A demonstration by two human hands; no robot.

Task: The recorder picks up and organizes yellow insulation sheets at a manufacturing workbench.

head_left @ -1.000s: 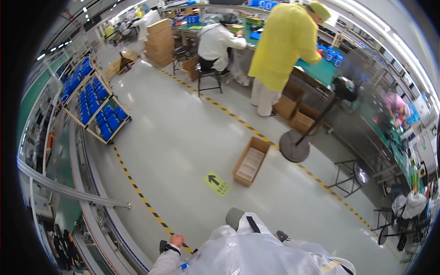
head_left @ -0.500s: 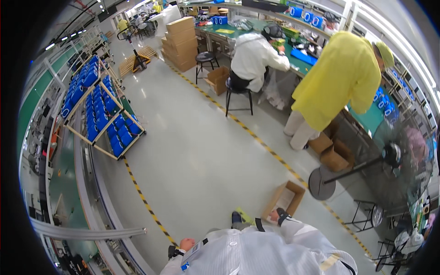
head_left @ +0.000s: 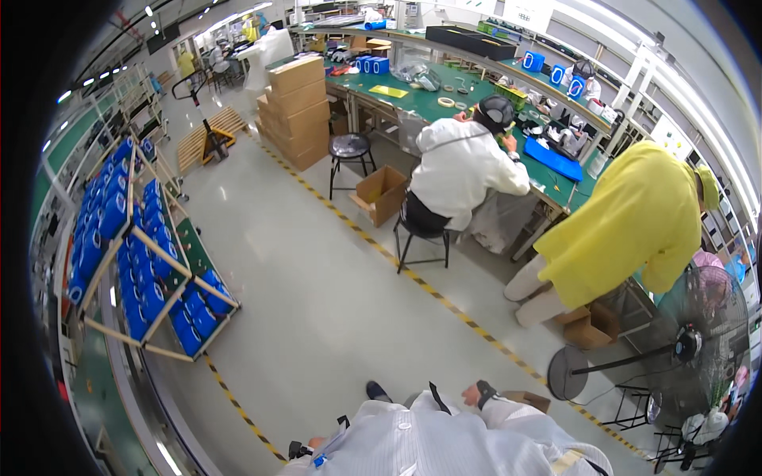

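My right hand [head_left: 473, 394] hangs low in front of my white coat, with a dark band at the wrist. Its fingers look loosely apart and I see nothing in them. Just right of it is an open cardboard box [head_left: 528, 400] on the floor, partly covered by my sleeve; the two look apart. Only a sliver of my left hand [head_left: 316, 442] shows at the lower edge, beside a dark wristband. Its fingers are hidden. One dark shoe [head_left: 377, 390] of mine stands on the floor ahead.
At left stands a wooden-framed rack [head_left: 171, 262] of blue containers. Ahead right, a person in white [head_left: 468, 170] sits at a green bench [head_left: 413, 99]; another in yellow [head_left: 627, 230] bends over it. A fan [head_left: 686, 345], stacked cartons [head_left: 298, 111], a stool [head_left: 350, 148] and a pallet jack [head_left: 213, 143] stand around.
My view has tilted up and I have moved forward. The rack and bench appear closer, and the floor box has slid mostly behind my right sleeve. My left hand has nearly dropped out of sight.
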